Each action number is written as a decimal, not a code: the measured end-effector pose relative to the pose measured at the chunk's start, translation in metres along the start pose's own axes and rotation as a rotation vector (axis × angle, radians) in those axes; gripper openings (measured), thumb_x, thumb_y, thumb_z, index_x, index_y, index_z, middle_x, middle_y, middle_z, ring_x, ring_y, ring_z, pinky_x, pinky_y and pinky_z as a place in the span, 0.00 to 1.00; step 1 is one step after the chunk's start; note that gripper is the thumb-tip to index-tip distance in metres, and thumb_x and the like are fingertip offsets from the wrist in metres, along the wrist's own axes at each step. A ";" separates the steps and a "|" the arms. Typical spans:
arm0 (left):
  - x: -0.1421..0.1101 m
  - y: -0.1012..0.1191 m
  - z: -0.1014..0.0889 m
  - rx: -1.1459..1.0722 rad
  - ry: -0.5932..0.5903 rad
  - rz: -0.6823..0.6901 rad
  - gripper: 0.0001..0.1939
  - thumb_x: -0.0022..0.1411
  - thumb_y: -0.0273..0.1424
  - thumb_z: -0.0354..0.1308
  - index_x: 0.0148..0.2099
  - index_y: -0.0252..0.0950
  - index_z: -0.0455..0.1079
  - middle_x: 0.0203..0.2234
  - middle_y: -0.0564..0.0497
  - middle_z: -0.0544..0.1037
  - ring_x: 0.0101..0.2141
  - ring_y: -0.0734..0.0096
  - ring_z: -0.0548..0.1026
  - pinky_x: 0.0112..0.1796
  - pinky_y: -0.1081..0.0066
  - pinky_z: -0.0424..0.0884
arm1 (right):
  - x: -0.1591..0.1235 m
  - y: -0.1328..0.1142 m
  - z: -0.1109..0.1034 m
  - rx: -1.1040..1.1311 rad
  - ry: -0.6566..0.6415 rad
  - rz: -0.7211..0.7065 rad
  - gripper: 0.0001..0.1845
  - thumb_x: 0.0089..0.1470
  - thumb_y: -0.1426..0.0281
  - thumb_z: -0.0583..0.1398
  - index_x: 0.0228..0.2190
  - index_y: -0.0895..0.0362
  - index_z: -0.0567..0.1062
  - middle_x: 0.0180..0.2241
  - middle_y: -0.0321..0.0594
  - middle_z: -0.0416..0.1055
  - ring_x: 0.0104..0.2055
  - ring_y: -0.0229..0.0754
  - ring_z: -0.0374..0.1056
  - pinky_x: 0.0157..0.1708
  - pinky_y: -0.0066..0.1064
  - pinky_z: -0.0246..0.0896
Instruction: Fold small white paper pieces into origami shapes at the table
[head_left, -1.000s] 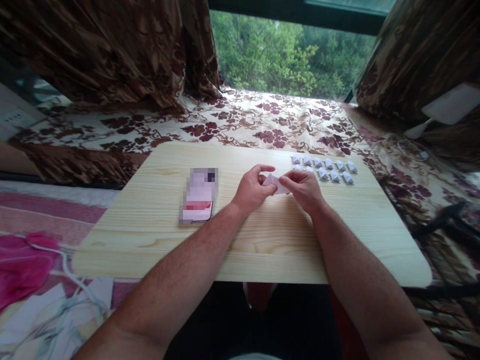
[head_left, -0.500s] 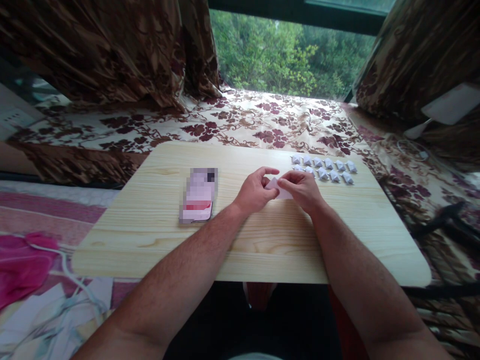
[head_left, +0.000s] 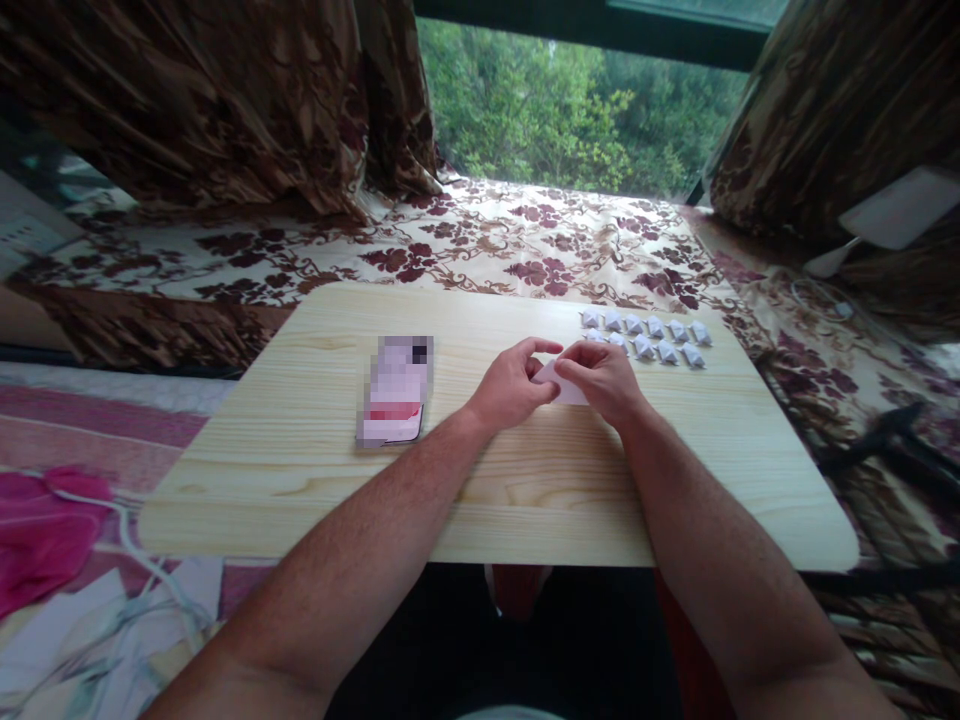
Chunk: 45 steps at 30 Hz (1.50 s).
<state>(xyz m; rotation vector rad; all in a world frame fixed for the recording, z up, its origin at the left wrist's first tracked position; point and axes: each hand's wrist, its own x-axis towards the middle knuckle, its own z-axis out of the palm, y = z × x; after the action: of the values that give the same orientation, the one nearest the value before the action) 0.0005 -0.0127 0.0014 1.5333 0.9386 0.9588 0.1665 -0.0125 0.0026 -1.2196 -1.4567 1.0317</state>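
Observation:
A small white piece of paper [head_left: 573, 393] is held between my two hands above the wooden table. My left hand [head_left: 516, 382] grips its left side, thumb below and fingers curled over the far side. On the other side, my right hand [head_left: 602, 372] pinches the paper's upper part between thumb and fingers. The fingers hide much of the paper, so its folds are hard to make out. Just beyond my right hand stand two rows of small folded white paper shapes [head_left: 655, 328] with pointed tops.
A phone [head_left: 395, 390], partly pixelated, lies on the table [head_left: 255, 470] left of my hands. Behind the table runs a flower-patterned cloth [head_left: 540, 235] below a window. A white lamp [head_left: 900, 210] stands at the right. Papers and a cable [head_left: 142, 545] lie at lower left.
The paper between my hands has tilted slightly, and more of its lower part shows. Both hands stay nearly in place. The view has shifted very slightly.

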 end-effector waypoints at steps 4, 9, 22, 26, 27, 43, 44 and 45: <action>0.000 -0.002 0.001 -0.002 -0.021 -0.015 0.28 0.47 0.24 0.62 0.54 0.34 0.69 0.21 0.58 0.73 0.20 0.78 0.69 0.23 0.77 0.62 | -0.001 -0.001 0.001 -0.008 -0.006 0.014 0.09 0.46 0.66 0.64 0.21 0.58 0.74 0.19 0.31 0.66 0.20 0.33 0.59 0.21 0.27 0.52; 0.000 0.000 -0.002 -0.013 -0.021 -0.019 0.28 0.47 0.24 0.61 0.54 0.34 0.69 0.21 0.58 0.73 0.20 0.79 0.68 0.23 0.77 0.62 | -0.001 -0.002 0.000 0.001 -0.003 0.014 0.12 0.46 0.63 0.66 0.23 0.59 0.75 0.20 0.33 0.68 0.21 0.33 0.60 0.21 0.27 0.53; 0.004 -0.001 -0.006 -0.180 0.047 -0.055 0.27 0.46 0.24 0.65 0.51 0.33 0.72 0.18 0.58 0.70 0.22 0.77 0.70 0.25 0.76 0.64 | 0.001 0.002 -0.006 -0.041 -0.048 0.028 0.14 0.47 0.60 0.66 0.22 0.59 0.76 0.18 0.34 0.68 0.21 0.33 0.58 0.22 0.28 0.51; 0.005 -0.001 -0.008 -0.157 0.067 -0.062 0.27 0.45 0.23 0.64 0.51 0.33 0.72 0.19 0.59 0.70 0.20 0.78 0.69 0.23 0.77 0.62 | 0.002 0.004 -0.007 -0.023 -0.069 0.019 0.12 0.48 0.63 0.65 0.23 0.60 0.76 0.19 0.34 0.68 0.21 0.33 0.58 0.22 0.28 0.50; 0.005 -0.001 -0.008 -0.154 0.070 -0.060 0.27 0.45 0.23 0.64 0.51 0.33 0.72 0.19 0.58 0.70 0.20 0.78 0.69 0.23 0.77 0.62 | 0.002 0.004 -0.007 -0.030 -0.069 0.008 0.12 0.48 0.63 0.65 0.23 0.60 0.76 0.19 0.34 0.68 0.22 0.33 0.58 0.22 0.28 0.50; 0.010 -0.004 -0.010 -0.226 0.154 -0.048 0.18 0.43 0.23 0.63 0.41 0.31 0.75 0.25 0.52 0.77 0.25 0.74 0.74 0.26 0.75 0.69 | 0.000 -0.004 -0.009 -0.152 -0.092 0.013 0.16 0.51 0.59 0.63 0.23 0.60 0.78 0.18 0.37 0.71 0.19 0.34 0.60 0.20 0.27 0.51; 0.010 -0.003 -0.010 -0.231 0.160 -0.048 0.17 0.43 0.23 0.63 0.40 0.30 0.75 0.25 0.52 0.77 0.25 0.74 0.74 0.26 0.75 0.70 | 0.000 -0.004 -0.009 -0.152 -0.100 0.013 0.17 0.52 0.59 0.63 0.24 0.60 0.79 0.18 0.38 0.71 0.20 0.34 0.60 0.20 0.27 0.52; 0.009 -0.001 -0.010 -0.237 0.170 -0.047 0.16 0.43 0.23 0.63 0.39 0.30 0.75 0.25 0.52 0.78 0.25 0.74 0.73 0.26 0.75 0.70 | 0.000 -0.004 -0.010 -0.154 -0.115 0.015 0.18 0.52 0.58 0.63 0.24 0.61 0.79 0.18 0.38 0.71 0.20 0.34 0.61 0.21 0.27 0.52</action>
<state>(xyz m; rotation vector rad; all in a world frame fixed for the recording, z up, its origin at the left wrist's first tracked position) -0.0052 -0.0003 0.0024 1.2410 0.9389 1.1368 0.1750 -0.0128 0.0088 -1.2998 -1.6434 1.0291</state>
